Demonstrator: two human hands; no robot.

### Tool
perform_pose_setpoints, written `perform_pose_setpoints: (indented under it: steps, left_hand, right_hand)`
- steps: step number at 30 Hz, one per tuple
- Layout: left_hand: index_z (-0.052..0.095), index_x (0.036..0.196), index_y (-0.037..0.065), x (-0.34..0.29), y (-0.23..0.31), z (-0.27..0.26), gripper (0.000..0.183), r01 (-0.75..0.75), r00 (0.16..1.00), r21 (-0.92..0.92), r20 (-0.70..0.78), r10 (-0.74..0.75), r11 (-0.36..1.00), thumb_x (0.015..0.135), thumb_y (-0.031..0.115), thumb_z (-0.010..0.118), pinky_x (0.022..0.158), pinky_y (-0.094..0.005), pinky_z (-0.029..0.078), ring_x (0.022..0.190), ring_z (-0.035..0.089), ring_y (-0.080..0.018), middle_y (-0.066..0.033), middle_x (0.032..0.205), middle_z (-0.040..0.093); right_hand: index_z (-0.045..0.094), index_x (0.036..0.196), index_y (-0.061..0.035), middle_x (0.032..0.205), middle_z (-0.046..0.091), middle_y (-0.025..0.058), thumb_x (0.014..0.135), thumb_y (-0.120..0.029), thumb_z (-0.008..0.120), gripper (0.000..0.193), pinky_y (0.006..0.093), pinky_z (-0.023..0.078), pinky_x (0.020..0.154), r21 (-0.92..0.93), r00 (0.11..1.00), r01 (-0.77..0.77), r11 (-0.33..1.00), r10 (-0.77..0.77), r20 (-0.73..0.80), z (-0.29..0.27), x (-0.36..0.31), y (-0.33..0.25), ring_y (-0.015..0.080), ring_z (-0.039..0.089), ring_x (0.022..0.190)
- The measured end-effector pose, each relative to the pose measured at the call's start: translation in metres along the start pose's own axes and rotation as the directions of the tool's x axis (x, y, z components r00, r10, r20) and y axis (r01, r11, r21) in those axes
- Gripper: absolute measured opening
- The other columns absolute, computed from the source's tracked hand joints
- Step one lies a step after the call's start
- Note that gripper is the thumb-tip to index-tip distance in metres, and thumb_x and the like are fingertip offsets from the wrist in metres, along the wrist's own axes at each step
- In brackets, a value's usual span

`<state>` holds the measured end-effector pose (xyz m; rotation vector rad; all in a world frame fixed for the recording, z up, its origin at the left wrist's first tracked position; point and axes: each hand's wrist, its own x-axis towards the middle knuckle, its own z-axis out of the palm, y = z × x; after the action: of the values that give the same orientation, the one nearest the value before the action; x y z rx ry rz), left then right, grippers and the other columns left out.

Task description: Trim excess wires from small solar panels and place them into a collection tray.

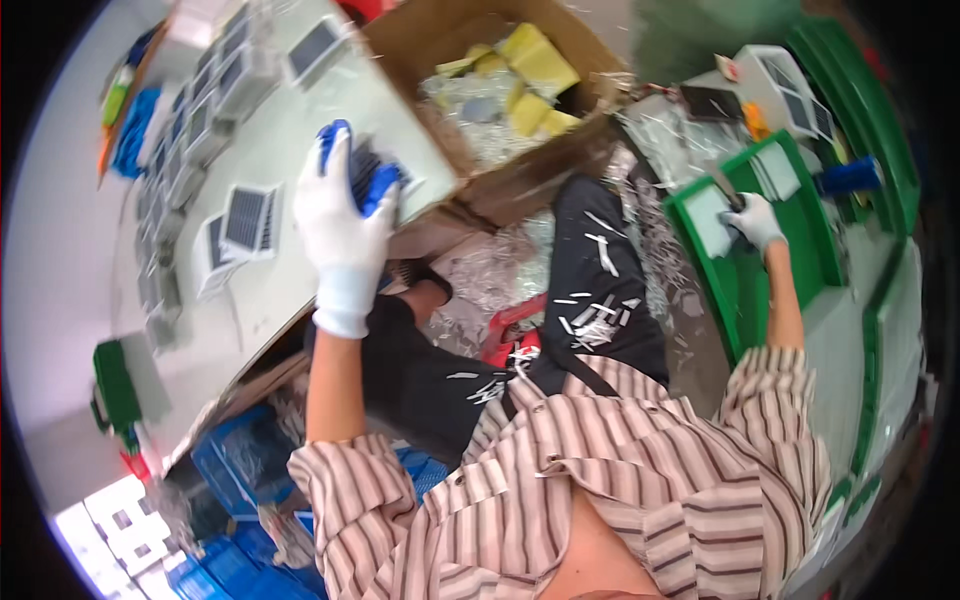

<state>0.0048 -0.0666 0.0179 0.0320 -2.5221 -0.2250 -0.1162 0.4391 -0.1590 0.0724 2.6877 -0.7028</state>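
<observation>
A cardboard box [530, 170] separates table [250, 300] from green tray [738, 268].

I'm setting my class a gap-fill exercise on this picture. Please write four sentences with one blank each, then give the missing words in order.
1. The left grip wears a white glove with ____ fingertips.
2. The right grip holds a tool over a ____ tray.
3. In the box, ____ pieces lie with clear plastic.
4. The black trousers have ____ strips scattered on them.

Missing words: blue; green; yellow; white.
</observation>
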Motion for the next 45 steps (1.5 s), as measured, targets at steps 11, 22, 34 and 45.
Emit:
perform_pose_setpoints:
  steps: [11, 22, 34, 45]
  left_hand:
    - [0.059, 0.11, 0.006, -0.014, 0.022, 0.025, 0.037, 0.103, 0.994, -0.021, 0.027, -0.102, 0.994, 0.073, 0.004, 0.06, 0.094, -0.0437, 0.04, 0.109, 0.05, -0.0333, -0.0139, 0.113, 0.056]
    - [0.059, 0.112, 0.004, -0.013, 0.024, 0.018, 0.039, 0.074, 0.997, 0.052, 0.009, -0.075, 0.996, 0.074, 0.009, 0.063, 0.095, -0.0434, 0.04, 0.11, 0.049, -0.0337, -0.0148, 0.115, 0.054]
    - [0.06, 0.11, 0.006, -0.013, 0.031, 0.021, 0.038, 0.065, 0.997, -0.048, 0.044, -0.063, 0.997, 0.072, 0.009, 0.066, 0.096, -0.0437, 0.04, 0.11, 0.05, -0.0342, -0.0137, 0.115, 0.056]
    - [0.062, 0.105, 0.007, -0.005, 0.049, 0.033, 0.036, 0.096, 0.995, -0.114, -0.009, -0.098, 0.989, 0.07, 0.004, 0.064, 0.094, -0.0436, 0.041, 0.109, 0.051, -0.0344, -0.0132, 0.113, 0.058]
  right_hand:
    - [0.06, 0.111, -0.0034, 0.086, 0.068, 0.0119, 0.072, -0.023, 0.078, 0.047, 0.0312, 0.051, 0.069, 0.377, 0.52, 0.838, 0.394, -0.785, -0.335, 0.052, -0.056, -0.316, 0.0212, 0.067, 0.077]
    - [0.064, 0.079, -0.0011, 0.057, 0.058, 0.0053, 0.079, -0.029, 0.069, 0.028, 0.0321, 0.048, 0.048, 0.539, 0.844, 0.521, 0.662, -0.494, -0.21, 0.06, 0.019, -0.343, 0.0154, 0.057, 0.047]
    - [0.061, 0.094, -0.0013, 0.078, 0.061, 0.0001, 0.081, -0.005, 0.067, 0.015, 0.0213, 0.048, 0.064, 0.966, 0.84, 0.234, 0.111, -0.523, -0.144, 0.11, -0.053, -0.316, 0.0062, 0.056, 0.068]
    - [0.064, 0.08, -0.0013, 0.067, 0.062, 0.0046, 0.071, -0.012, 0.071, 0.016, 0.0249, 0.046, 0.056, 0.835, 0.532, 0.464, 0.296, -0.847, 0.004, 0.135, -0.063, -0.298, 0.0085, 0.057, 0.06]
